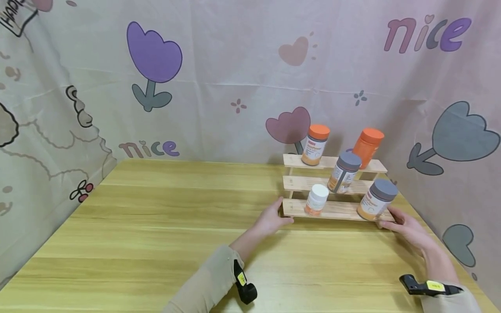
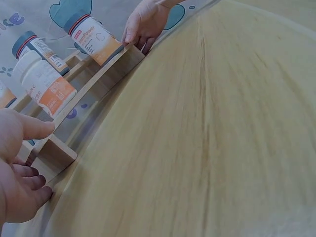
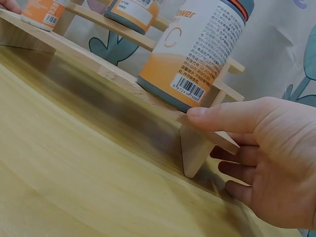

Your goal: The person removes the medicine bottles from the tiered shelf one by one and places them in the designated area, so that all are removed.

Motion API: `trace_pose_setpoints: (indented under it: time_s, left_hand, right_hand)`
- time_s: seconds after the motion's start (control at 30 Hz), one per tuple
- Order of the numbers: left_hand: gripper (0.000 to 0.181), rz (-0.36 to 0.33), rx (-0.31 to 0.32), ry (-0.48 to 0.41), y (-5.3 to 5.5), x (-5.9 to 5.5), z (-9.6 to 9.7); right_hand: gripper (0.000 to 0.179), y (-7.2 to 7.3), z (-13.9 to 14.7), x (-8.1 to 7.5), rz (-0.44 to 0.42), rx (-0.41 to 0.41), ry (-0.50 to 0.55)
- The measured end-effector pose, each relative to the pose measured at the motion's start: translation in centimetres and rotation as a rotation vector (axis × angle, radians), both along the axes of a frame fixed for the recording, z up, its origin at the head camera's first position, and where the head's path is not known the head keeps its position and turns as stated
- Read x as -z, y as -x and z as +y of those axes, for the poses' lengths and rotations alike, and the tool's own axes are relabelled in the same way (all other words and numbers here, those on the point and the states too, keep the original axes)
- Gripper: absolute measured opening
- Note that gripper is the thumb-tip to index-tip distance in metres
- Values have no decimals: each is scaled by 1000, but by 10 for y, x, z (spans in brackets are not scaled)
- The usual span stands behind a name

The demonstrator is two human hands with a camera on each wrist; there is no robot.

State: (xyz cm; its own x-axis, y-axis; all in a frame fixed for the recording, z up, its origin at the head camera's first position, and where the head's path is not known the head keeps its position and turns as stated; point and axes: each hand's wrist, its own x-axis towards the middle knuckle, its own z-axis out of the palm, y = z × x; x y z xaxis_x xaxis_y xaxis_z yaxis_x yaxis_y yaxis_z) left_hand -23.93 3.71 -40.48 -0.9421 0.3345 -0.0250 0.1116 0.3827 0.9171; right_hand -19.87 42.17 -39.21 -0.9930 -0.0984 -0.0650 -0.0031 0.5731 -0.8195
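A three-tier wooden display rack (image 1: pixel 338 210) stands at the right of the table, with pill bottles on every step. My left hand (image 1: pixel 272 218) grips its left end, thumb at the front of the lowest step and fingers around the side. At the opposite end my right hand (image 1: pixel 409 230) holds the rack the same way, its thumb (image 3: pixel 217 118) close below a grey-lidded bottle (image 1: pixel 376 201). A small white-capped bottle (image 1: pixel 317 199) shares that lowest step. Another grey-lidded bottle (image 1: pixel 344 173) is on the middle step; an orange-lidded bottle (image 1: pixel 315 148) and an all-orange bottle (image 1: pixel 367 148) are on top.
The wood-grain table (image 1: pixel 156 226) stretches to the left and front of the rack. A patterned cloth (image 1: pixel 231 56) with printed flowers hangs right behind the table and along both sides. Black wrist cameras (image 1: pixel 244 284) are strapped over both sleeves.
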Motion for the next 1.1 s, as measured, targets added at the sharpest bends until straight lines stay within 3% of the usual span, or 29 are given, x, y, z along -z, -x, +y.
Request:
trace_pose_setpoints:
  time_s: [0.2, 0.4, 0.77, 0.93, 1.1]
  left_hand:
    - [84, -2, -4, -18, 1, -1, -5]
    - [86, -21, 2, -58, 3, 0, -19]
    - [83, -11, 19, -105, 3, 1, -56]
    - [81, -20, 13, -148, 0, 0, -74]
    - [79, 9, -11, -127, -2, -1, -93]
  right_hand:
    - [76, -2, -2, -2, 29, 1, -48]
    - [74, -2, -12, -2, 32, -18, -23]
    - [75, -2, -39, -1, 1, -83, 37]
    - [74, -1, -52, -1, 12, -120, 37]
    - [70, 2, -67, 1, 44, -155, 63]
